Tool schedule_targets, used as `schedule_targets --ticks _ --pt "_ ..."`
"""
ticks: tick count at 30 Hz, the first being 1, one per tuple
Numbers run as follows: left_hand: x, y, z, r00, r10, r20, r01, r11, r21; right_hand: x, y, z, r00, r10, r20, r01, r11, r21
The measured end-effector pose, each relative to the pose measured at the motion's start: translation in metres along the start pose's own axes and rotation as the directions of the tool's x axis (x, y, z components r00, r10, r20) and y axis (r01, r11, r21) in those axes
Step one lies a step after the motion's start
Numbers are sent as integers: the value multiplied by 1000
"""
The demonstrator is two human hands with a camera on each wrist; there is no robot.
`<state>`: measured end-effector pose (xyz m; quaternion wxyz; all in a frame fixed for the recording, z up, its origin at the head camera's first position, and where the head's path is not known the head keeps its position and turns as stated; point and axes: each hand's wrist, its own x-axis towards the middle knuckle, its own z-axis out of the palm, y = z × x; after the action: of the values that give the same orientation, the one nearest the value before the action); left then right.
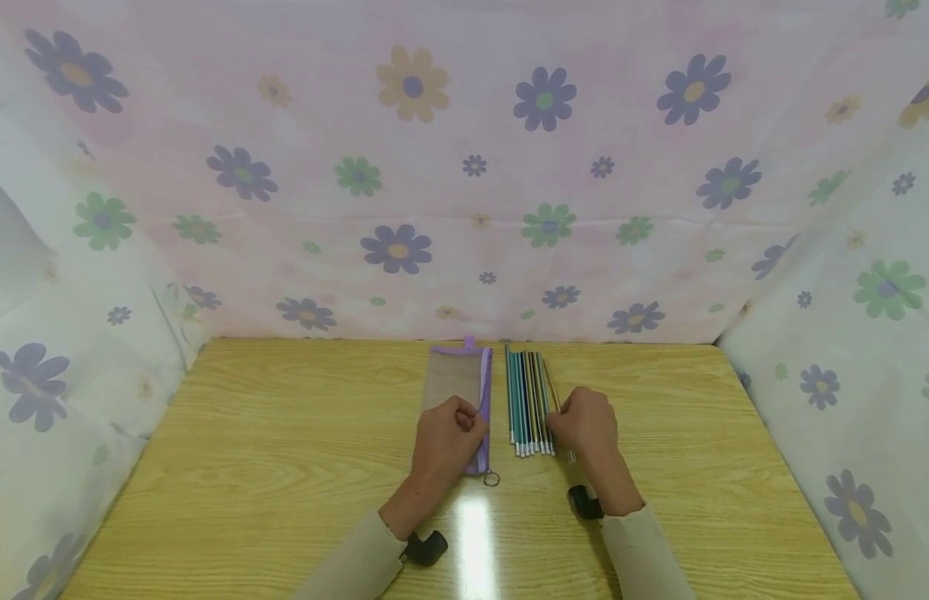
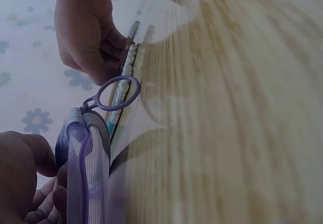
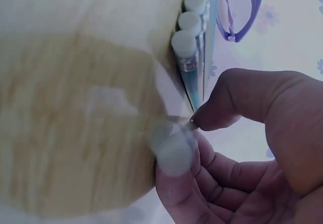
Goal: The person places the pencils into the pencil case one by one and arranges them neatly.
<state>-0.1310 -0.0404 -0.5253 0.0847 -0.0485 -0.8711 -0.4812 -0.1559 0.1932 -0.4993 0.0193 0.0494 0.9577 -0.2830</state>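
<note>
Pencil (image 1: 552,387) pinched by right hand (image 1: 590,427), pouch (image 1: 457,377) by left hand (image 1: 445,442); head view adds tip (image 1: 546,362).

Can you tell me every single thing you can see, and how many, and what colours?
Pouch: 1, see-through greyish with purple trim, on the table
Ring: 1, purple, at the pouch's near end
Row of pencils: several, too tight to count surely, teal, dark and yellow, right of the pouch
Single pencil: 1, gold-brown, right of the row
Wooden table: 1, yellowish, underneath
Flowered cloth: pieces unclear, pale pink and white, behind and both sides
Black objects: 2, black, one by each wrist
Sleeves: 2, cream, on the forearms
Left grip: 1, bare, holding the pouch
Right grip: 1, bare, pinching the single pencil
</note>
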Motion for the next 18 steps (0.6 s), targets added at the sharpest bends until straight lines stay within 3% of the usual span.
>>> schedule_targets --ticks 10,18 --pt "1 0 1 1000 -18 -18 18 1000 -23 -1 -5 -4 1000 9 23 -12 991 133" --pt "2 -2 2 999 3 -37 -4 999 -44 -4 -14 -6 998 0 59 -12 979 204"
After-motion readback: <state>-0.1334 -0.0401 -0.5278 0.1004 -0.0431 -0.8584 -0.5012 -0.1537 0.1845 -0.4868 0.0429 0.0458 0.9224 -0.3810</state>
